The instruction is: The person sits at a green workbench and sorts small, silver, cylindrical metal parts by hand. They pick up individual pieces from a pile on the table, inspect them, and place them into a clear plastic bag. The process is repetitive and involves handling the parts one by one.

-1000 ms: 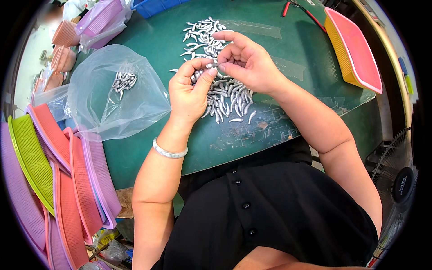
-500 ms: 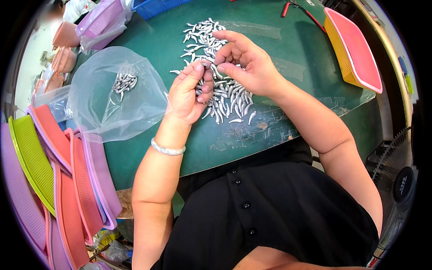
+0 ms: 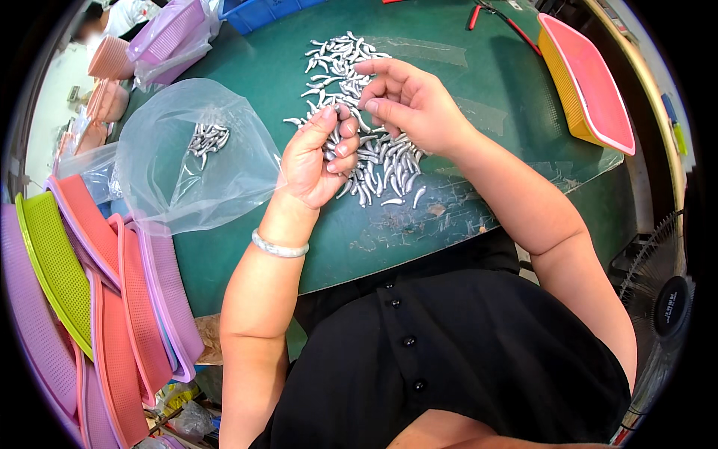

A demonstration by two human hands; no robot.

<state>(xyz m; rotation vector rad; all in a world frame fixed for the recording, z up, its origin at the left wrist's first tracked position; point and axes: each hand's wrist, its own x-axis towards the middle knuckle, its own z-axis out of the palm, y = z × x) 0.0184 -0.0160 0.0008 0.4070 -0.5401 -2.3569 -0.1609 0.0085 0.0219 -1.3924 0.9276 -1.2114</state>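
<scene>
My left hand (image 3: 318, 153) is closed loosely, palm up, around a few small curved silver pieces, one showing at the tips of its thumb and index finger. A bangle circles that wrist. Close beside it, my right hand (image 3: 411, 105) hovers over the pile with fingers bent, thumb and index finger apart; I see nothing held in it. Beneath both hands spreads a heap of silver curved pieces (image 3: 389, 161), tapered like little tadpoles. To the left lies a clear plastic bag (image 3: 157, 150), with a small cluster of the same silver pieces (image 3: 208, 140) showing in it.
The green tabletop (image 3: 254, 262) carries strips of clear tape. A yellow and pink basket (image 3: 591, 90) stands at the right, near red-handled pliers (image 3: 474, 16). Stacked plastic baskets (image 3: 112, 299) crowd the left. A fan (image 3: 669, 299) is at lower right; a person (image 3: 123, 19) appears far left.
My right hand has shifted slightly right, its thumb farther from the left fingertips. The fingers of my left hand have loosened a little around the silver pieces.
</scene>
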